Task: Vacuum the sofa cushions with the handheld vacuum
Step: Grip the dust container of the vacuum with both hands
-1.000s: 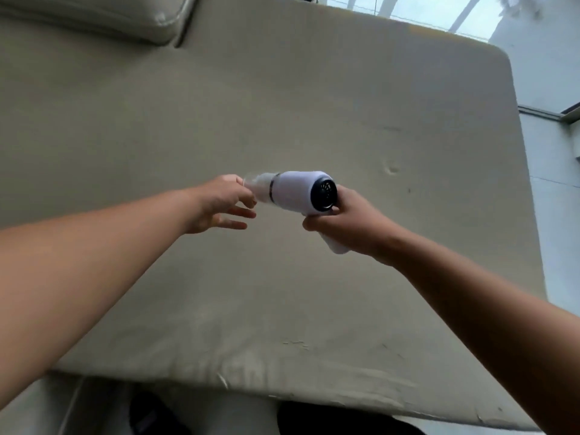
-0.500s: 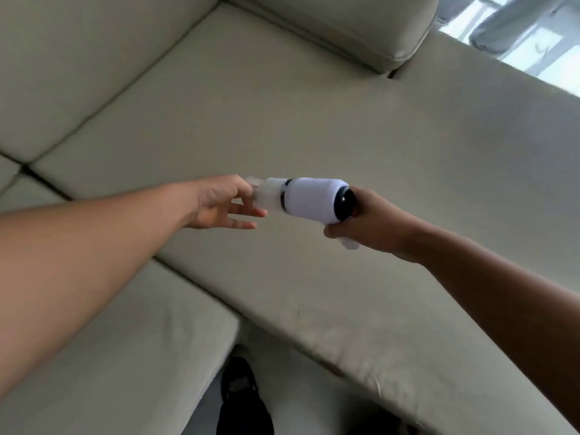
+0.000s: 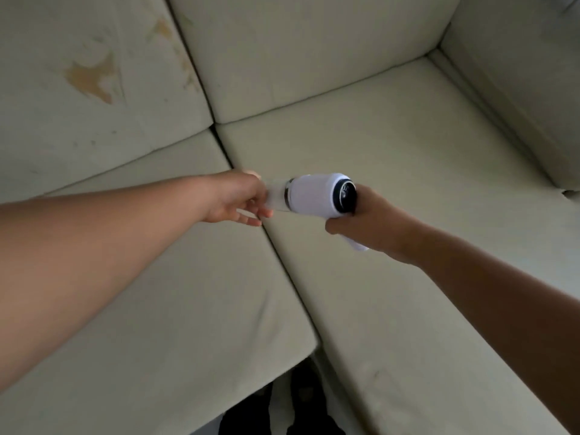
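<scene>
Across the whole frame: one cream sofa (image 3: pixel 408 309), its corner at upper right.

Seat cushions, 2: left (image 3: pixel 157 309) and right (image 3: pixel 423 171), split by a diagonal seam.

Back cushions, 3: upper left (image 3: pixel 78 127) with tan stains, top centre (image 3: pixel 298 48), upper right (image 3: pixel 518 73).

Bare forearms cross from both lower sides and cover parts of the seats.

Handheld vacuum (image 3: pixel 314 196), 1: centre frame, held above the seam. White barrel, dark round end cap (image 3: pixel 345 194) facing the camera.

Right hand (image 3: pixel 373 227): fingers wrapped round the white handle (image 3: pixel 357 244).

Left hand (image 3: pixel 233 197): thumb above and fingers below, pinching the clear nozzle (image 3: pixel 277 197). The view is blurred and the nozzle tip is hidden.

Bottom centre: dark shapes (image 3: pixel 282 409) under the cushion edge, unidentifiable.
</scene>
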